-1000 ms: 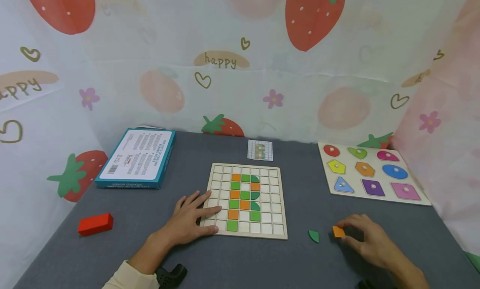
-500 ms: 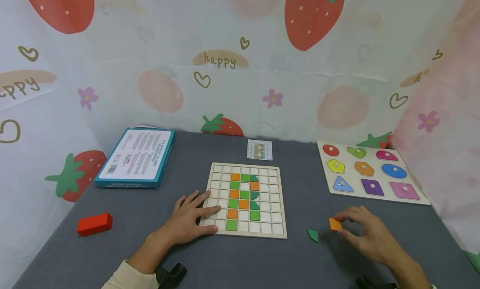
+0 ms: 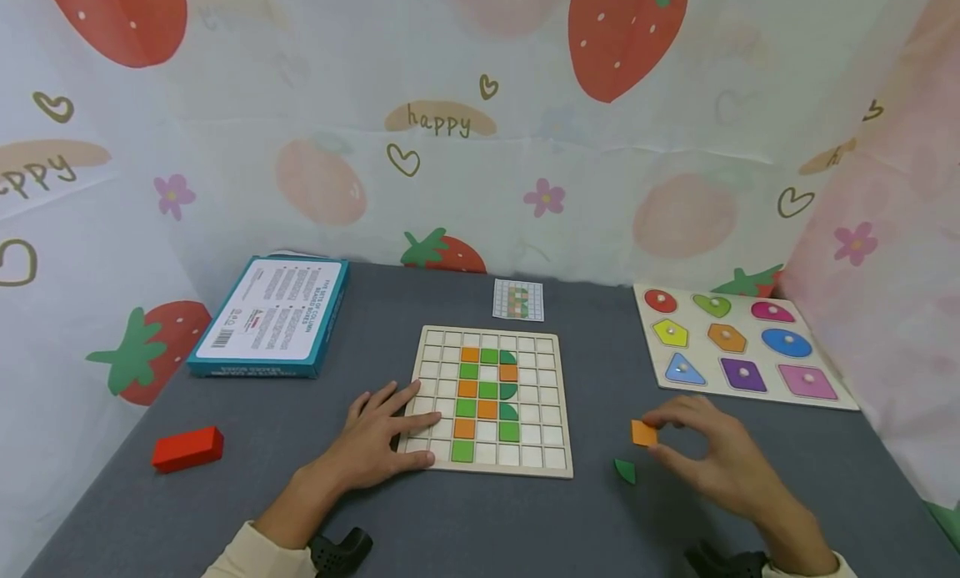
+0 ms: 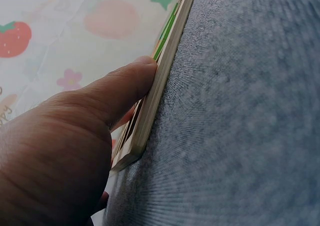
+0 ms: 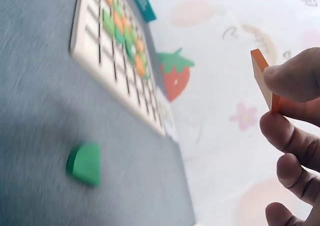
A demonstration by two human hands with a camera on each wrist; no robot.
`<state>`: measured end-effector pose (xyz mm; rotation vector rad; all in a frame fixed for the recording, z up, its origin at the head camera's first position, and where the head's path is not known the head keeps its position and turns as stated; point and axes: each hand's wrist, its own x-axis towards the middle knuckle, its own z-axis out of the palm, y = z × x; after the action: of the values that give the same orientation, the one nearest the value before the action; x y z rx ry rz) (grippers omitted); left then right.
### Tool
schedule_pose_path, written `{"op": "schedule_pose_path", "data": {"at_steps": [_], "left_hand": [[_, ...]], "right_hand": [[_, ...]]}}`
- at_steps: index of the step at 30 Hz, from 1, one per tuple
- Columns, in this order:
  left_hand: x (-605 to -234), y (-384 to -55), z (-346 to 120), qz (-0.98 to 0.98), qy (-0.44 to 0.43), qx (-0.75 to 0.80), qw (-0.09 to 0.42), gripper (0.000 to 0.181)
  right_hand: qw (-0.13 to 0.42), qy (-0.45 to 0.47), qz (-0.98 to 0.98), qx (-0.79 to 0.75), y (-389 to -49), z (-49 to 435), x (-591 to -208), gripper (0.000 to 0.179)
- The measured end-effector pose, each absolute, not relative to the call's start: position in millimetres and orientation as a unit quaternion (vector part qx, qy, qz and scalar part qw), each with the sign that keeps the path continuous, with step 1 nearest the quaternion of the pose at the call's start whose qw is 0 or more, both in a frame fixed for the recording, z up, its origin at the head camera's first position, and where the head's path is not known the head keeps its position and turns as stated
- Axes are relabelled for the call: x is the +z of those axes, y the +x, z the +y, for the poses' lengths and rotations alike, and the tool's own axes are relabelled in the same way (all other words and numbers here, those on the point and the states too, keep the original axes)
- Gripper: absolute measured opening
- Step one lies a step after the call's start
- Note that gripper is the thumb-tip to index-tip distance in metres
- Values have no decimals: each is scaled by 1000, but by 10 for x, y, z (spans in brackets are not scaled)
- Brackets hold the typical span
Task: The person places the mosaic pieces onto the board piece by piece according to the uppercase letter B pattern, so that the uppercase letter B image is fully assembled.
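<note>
A wooden grid board [image 3: 558, 461] lies in the middle of the table, with orange, light green and dark green tiles set in its central columns. My left hand [image 3: 377, 434] rests with spread fingers on the board's left edge; the left wrist view shows the thumb [image 4: 132, 79] on its rim. My right hand [image 3: 716, 457] pinches an orange square tile [image 3: 643, 434] between thumb and fingers, above the table to the right of the board. Just below that tile, a dark green quarter-round tile [image 3: 625, 471] lies on the cloth, also seen in the right wrist view.
Behind the board lies a small pattern card [image 3: 518, 300]. A blue and white box [image 3: 270, 315] stands at the back left, and a red block [image 3: 187, 449] sits at the left. At the back right is a knobbed shape puzzle [image 3: 750, 344].
My right hand has lifted the orange tile from the table and carried it left, towards the board, to above the dark green tile. The left hand stays on the board.
</note>
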<state>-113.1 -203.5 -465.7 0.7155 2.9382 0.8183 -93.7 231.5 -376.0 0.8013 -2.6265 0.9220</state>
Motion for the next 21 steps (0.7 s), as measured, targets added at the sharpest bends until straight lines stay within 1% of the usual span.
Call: {"op": "schedule_pose_path", "data": {"at_steps": [12,21], "left_hand": [[-4666,-1129,-2039,935,231,270,4,61],[-4671,-1143,-2043,933,235,271,-1,61]], "right_hand": [[133,292,-883,341,-971,1988,-3722,33],[123,290,-880,355,-1007,1723,-3763,34]]}}
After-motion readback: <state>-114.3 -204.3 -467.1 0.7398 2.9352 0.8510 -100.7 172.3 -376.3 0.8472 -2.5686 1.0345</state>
